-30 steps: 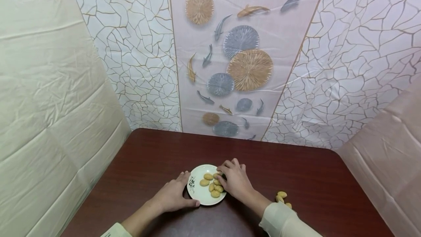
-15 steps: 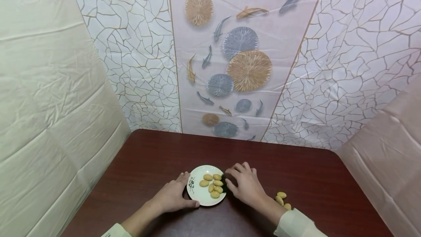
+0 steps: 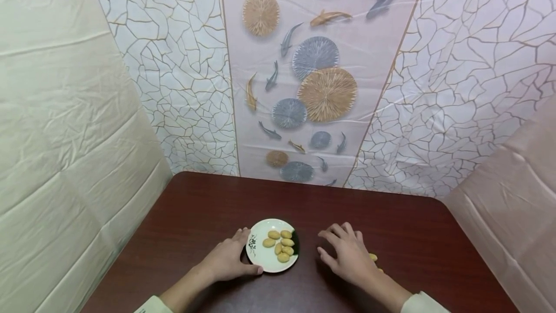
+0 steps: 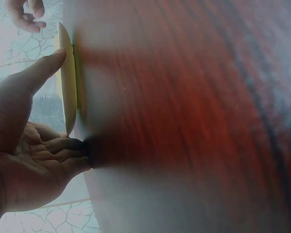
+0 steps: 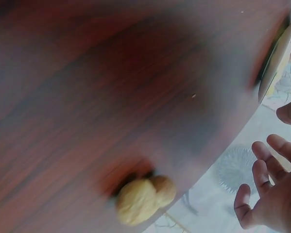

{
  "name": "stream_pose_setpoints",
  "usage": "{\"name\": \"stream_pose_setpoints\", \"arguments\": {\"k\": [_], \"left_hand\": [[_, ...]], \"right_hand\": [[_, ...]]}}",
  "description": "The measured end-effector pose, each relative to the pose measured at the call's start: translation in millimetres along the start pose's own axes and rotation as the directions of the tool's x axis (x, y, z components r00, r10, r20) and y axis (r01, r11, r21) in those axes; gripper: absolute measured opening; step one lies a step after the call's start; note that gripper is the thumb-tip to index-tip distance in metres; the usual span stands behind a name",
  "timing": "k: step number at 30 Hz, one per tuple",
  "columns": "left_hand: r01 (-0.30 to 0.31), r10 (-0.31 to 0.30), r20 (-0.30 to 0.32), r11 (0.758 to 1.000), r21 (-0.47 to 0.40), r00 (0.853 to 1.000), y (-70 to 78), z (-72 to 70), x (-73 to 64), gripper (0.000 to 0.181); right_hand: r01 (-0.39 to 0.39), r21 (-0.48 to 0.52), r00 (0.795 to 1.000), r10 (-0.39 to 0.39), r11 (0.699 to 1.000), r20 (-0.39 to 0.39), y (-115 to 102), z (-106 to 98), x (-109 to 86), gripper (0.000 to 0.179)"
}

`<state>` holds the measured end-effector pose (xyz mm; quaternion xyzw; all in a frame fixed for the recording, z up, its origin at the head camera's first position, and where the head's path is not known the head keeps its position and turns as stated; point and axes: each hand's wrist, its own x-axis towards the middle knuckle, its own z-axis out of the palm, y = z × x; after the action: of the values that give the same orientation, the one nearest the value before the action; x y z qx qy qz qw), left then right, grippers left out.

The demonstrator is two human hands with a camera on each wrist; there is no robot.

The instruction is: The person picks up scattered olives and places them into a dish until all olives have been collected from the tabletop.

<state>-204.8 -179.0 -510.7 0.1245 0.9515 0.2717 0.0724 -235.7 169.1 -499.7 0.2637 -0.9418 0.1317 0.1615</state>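
A round white plate with a dark floral motif and a dark green patch at its right edge lies on the table. Several yellow oval nut-like pieces sit on it, mostly toward the right. My left hand grips the plate's left side, thumb at the near rim and fingers at the far left; the left wrist view shows the thumb against the rim. Right of the plate, my right hand hovers with loosely bent, spread fingers and holds nothing. Loose yellow pieces lie beside it, partly hidden by the hand in the head view.
The dark reddish-brown table has rounded far corners. A patterned cloth hangs behind it, and plain pale cloth stands along the left side, with more on the right.
My right hand has left the pieces at the plate's right edge and moved right and nearer, toward the loose pieces. The left hand stays at the plate.
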Motion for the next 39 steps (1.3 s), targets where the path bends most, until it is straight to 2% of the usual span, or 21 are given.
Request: {"name": "stream_pose_setpoints", "arguments": {"k": [4,13,21,30,36,39], "left_hand": [[0.01,-0.01,-0.001,1.0,0.005,1.0,-1.9,-0.1,-1.0,0.123],[0.001,-0.001,0.001,1.0,-0.011,1.0,-2.7,0.7,-4.5,0.123],[-0.009,0.009,-0.008,1.0,-0.012,1.0,-2.0,-1.4,1.0,0.123],[-0.002,0.002,0.011,1.0,-0.005,1.0,-2.7,4.0,-2.0,0.123],[-0.015,0.015,0.001,1.0,0.001,1.0,-3.8,5.5,1.0,0.122],[-0.006,0.006,0.001,1.0,0.008,1.0,-4.7,5.4,2.1,0.122]], "right_hand": [[0.004,-0.026,0.999,-0.005,1.0,-0.031,8.4,-3.3,-10.0,0.029],[-0.031,-0.067,0.999,0.03,0.997,-0.028,24.7,-13.8,-29.1,0.031],[-0.058,-0.074,0.997,0.055,0.996,-0.051,42.2,-21.0,-39.3,0.032],[-0.119,-0.066,0.993,0.118,0.991,-0.013,56.2,-21.0,-57.4,0.031],[-0.139,-0.059,0.99,0.137,0.989,-0.036,66.8,-21.0,-62.7,0.032],[-0.161,-0.056,0.987,0.161,0.985,0.002,70.6,-20.1,-63.1,0.032]]}}
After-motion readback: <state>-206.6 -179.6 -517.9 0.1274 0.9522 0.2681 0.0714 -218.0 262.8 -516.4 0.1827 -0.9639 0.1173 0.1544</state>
